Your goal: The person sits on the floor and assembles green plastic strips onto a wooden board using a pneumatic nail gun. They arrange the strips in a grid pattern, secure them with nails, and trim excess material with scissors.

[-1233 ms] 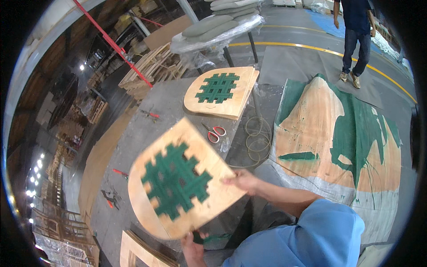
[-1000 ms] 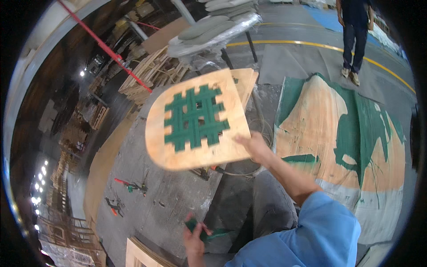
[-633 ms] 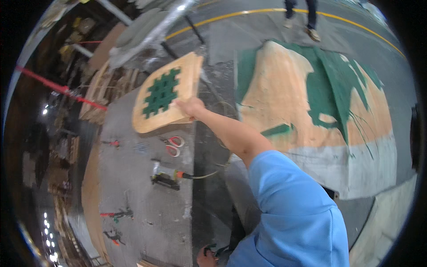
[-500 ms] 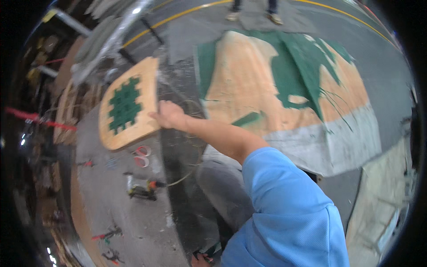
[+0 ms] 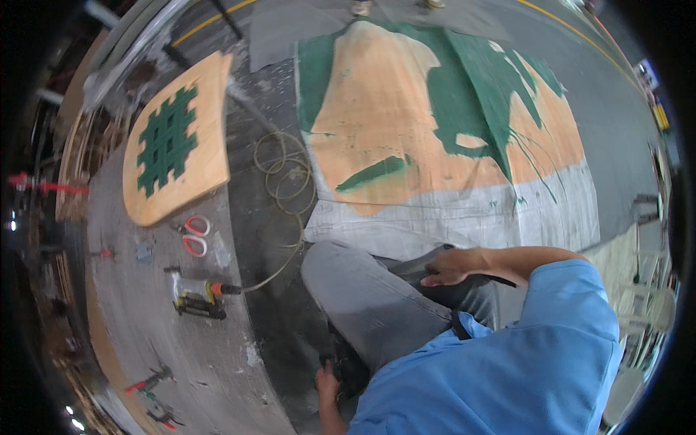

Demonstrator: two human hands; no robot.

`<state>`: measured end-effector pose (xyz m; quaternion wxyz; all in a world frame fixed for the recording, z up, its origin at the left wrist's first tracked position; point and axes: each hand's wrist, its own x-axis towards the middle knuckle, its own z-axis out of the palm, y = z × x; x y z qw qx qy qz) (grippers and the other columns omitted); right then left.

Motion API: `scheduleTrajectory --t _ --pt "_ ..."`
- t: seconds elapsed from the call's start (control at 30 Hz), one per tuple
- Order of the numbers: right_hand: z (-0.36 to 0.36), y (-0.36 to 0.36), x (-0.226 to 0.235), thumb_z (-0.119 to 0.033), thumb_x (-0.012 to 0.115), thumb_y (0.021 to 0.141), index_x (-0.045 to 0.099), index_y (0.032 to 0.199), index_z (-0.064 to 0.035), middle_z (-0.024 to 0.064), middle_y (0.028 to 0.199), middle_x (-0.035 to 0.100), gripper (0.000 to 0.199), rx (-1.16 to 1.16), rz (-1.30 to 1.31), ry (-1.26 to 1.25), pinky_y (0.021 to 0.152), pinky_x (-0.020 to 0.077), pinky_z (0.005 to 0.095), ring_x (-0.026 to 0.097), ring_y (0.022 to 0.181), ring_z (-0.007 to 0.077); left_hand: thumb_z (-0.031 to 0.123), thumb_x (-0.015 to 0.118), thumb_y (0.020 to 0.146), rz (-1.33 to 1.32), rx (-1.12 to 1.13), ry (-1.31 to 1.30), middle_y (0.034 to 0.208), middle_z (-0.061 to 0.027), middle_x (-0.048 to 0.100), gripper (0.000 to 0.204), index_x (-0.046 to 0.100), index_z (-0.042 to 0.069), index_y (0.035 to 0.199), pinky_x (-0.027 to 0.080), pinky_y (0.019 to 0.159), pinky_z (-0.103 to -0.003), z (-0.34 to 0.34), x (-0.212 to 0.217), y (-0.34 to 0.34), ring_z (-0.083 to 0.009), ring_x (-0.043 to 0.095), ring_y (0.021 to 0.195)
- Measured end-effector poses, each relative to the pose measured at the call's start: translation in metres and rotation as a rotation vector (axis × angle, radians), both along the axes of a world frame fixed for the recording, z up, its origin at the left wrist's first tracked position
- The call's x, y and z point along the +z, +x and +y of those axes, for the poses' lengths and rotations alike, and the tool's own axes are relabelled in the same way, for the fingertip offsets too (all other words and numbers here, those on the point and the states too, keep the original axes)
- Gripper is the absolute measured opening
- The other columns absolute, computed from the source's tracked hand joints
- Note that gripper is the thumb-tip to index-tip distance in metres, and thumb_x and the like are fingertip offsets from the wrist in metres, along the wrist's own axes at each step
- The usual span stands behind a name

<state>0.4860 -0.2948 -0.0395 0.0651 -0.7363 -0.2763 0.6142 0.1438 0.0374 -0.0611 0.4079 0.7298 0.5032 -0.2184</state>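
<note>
My right hand (image 5: 453, 267) is over my lap, its fingers curled at a dark item (image 5: 413, 272) lying across my thigh; what it grips is hidden. Low in view beside my leg, my left hand (image 5: 328, 377) is closed around a small black thing I cannot make out. On the grey bench to my left lies a curved plywood panel (image 5: 212, 156) with woven green straps (image 5: 167, 138) across its opening. Near the panel are scissors (image 5: 196, 235) with red and white handles. A staple gun (image 5: 196, 296) rests closer to me, joined to an air hose (image 5: 279, 268).
Pliers (image 5: 150, 380) with red handles lie at the bench's near end. Ahead of me spreads a large sheet (image 5: 384, 123) with orange, green and white areas. A person's shoes (image 5: 361, 7) show beyond it. Light-coloured chairs (image 5: 641, 304) stand at the right.
My right hand has let go of the plywood panel and come back to my lap. The left hand shows more fully now. The view has shifted, and the panel stays on the bench.
</note>
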Motion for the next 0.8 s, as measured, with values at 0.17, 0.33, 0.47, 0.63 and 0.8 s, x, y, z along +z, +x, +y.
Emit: scheduleTrajectory --t 0.17,0.33,0.47,0.63,0.8 --pt "0.003 -0.026 -0.033 -0.074 0.032 0.100 0.065 0.133 -0.0072 0.0248 0.135 0.062 0.081 -0.373 -0.107 0.010 0.109 0.0416 0.0490 0.055 0.129 0.0439 0.051 0.041 0.108 0.072 0.296 -0.316 0.109 -0.0190 0.065 0.067 0.063 -0.012 0.118 0.043 0.097 -0.041 -0.014 -0.025 -0.005 -0.0301 0.058 0.099" --pt "-0.011 -0.031 -0.053 -0.063 0.029 0.105 0.068 0.127 -0.0057 0.0242 0.124 0.068 0.073 -0.196 -0.337 -0.135 0.103 0.0457 0.0481 0.062 0.119 0.0428 0.055 0.024 0.107 0.191 -0.008 -0.311 0.127 -0.0355 0.061 0.078 0.063 -0.010 0.123 0.040 0.107 -0.055 -0.015 -0.046 -0.008 -0.0519 0.054 0.124" --pt "-0.015 -0.060 -0.072 -0.047 0.031 0.107 0.068 0.121 -0.0015 0.0242 0.122 0.069 0.060 -0.031 -0.264 -0.118 0.099 0.0488 0.0478 0.064 0.114 0.0429 0.054 0.021 0.107 0.319 -0.011 -0.409 0.129 -0.0357 0.060 0.078 0.063 -0.009 0.124 0.039 0.109 -0.055 0.003 -0.032 -0.012 -0.0525 0.053 0.125" --pt "-0.050 -0.124 -0.099 -0.039 0.051 0.099 0.070 0.115 -0.0025 0.0226 0.115 0.071 0.044 0.372 -0.384 0.157 0.092 0.0519 0.0489 0.065 0.109 0.0422 0.046 0.024 0.108 0.332 0.033 -0.460 0.126 -0.0335 0.063 0.067 0.068 -0.005 0.118 0.042 0.104 -0.056 0.007 -0.017 -0.050 -0.0527 0.055 0.122" --pt "-0.034 -0.201 -0.096 -0.040 0.059 0.092 0.073 0.109 -0.0071 0.0231 0.110 0.072 0.040 -0.190 -0.188 -0.038 0.089 0.0533 0.0492 0.068 0.106 0.0413 0.041 0.031 0.108 0.279 -0.190 -0.196 0.126 -0.0318 0.064 0.059 0.069 -0.004 0.116 0.044 0.104 -0.053 0.010 -0.022 -0.105 -0.0488 0.058 0.122"
